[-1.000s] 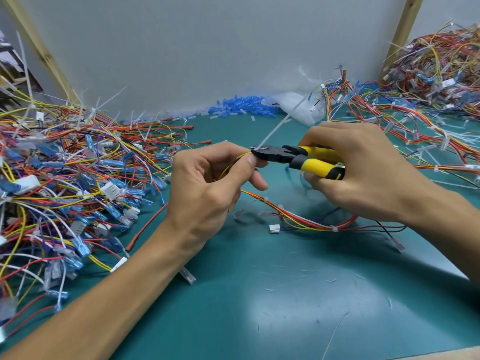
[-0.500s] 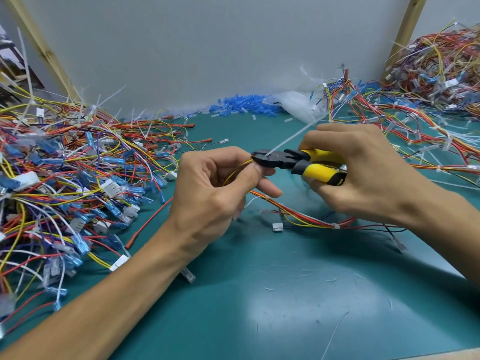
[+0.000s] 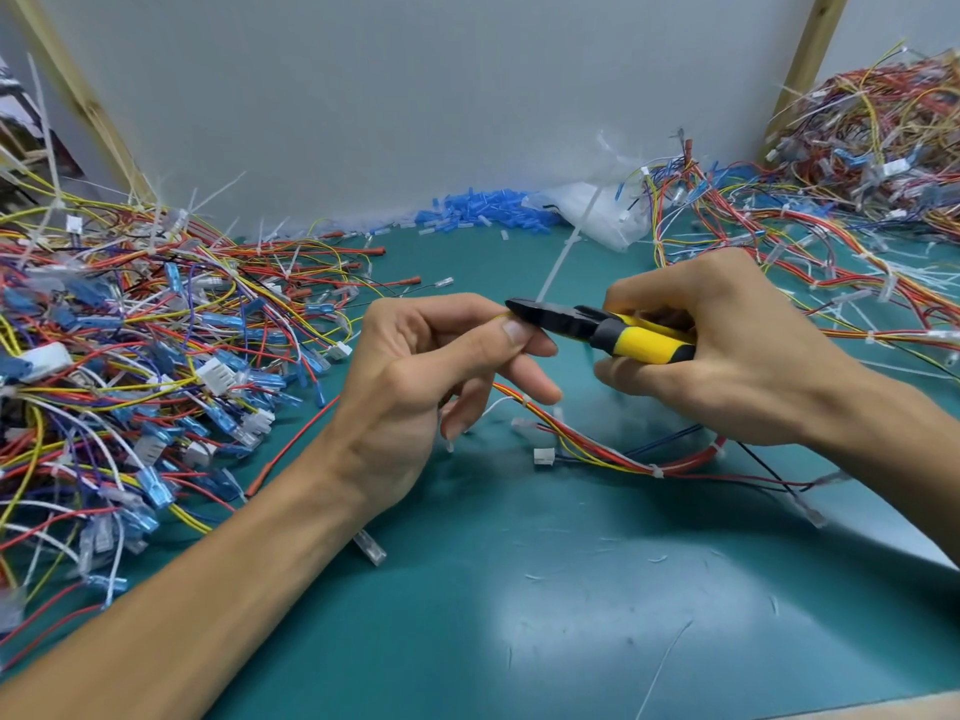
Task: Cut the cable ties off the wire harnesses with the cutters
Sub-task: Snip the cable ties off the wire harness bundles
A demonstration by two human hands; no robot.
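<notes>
Far left: a loose pile of wire harnesses (image 3: 130, 366) covers the left part of the green bench (image 3: 519, 615). It contains red, yellow, white and purple leads, blue terminal sleeves, white connector housings and upright white tie tails.

Centre left: the left hand (image 3: 410, 392) is raised above the bench. Its thumb and forefinger are curled together and pinch the yellow lead of the harness being worked (image 3: 587, 444). The remaining fingers are loosely bent below. From under this hand the harness trails down and to the right, lying on the bench between the two forearms. A white connector (image 3: 544, 456) lies beside it.

Centre: a white cable tie (image 3: 558, 265) stands up from the pinched section, its tail slanting up and to the right. The black nose of the cutters (image 3: 597, 328) sits at the base of this tail, touching the left fingertips. The jaws appear close together; whether they have cut through cannot be determined.

Centre rear: blue sleeves (image 3: 483, 210) and a clear plastic bag (image 3: 597, 220) lie against the grey back panel (image 3: 415, 96).

Centre right: the right hand (image 3: 727, 350) is clamped round the yellow and black handles of the cutters, fingers wrapped beneath.

Far right: a second harness pile (image 3: 857, 148) occupies the rear right corner, with strands spreading onto the bench behind the right hand.
</notes>
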